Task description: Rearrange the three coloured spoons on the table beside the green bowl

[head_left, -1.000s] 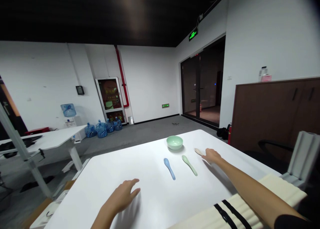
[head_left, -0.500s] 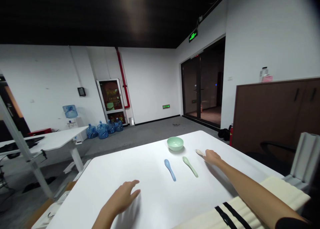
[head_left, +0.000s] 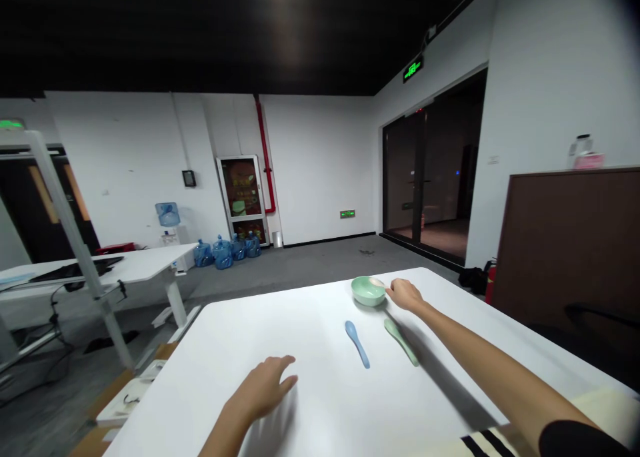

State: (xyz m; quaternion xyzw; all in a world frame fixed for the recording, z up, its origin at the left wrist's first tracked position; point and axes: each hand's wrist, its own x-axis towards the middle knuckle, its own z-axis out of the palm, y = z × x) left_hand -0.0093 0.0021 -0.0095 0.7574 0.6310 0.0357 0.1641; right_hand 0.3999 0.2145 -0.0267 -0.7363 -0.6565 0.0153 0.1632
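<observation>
The right hand (head_left: pixel 406 295) reaches across the table (head_left: pixel 310 330), its fingers (head_left: pixel 393 285) close together and curled against the rim of a pale green bowl (head_left: pixel 369 291). Just beside those fingertips, a cream spoon (head_left: pixel 377 282) shows at the bowl's rim, partly inside it; only a small pale part is visible. Whether the fingers pinch it is too small to tell. The bowl is smooth, round and shallow, and sits upright on the white tabletop. Just below the right fingers lies a green spoon (head_left: pixel 401 342), and further left a blue spoon (head_left: pixel 357 344), both flat and tilted slightly apart. The left hand (head_left: pixel 263 387) is well apart from all of these, near the table's close edge, its fingers (head_left: pixel 285 367) spread and touching nothing on the table.
</observation>
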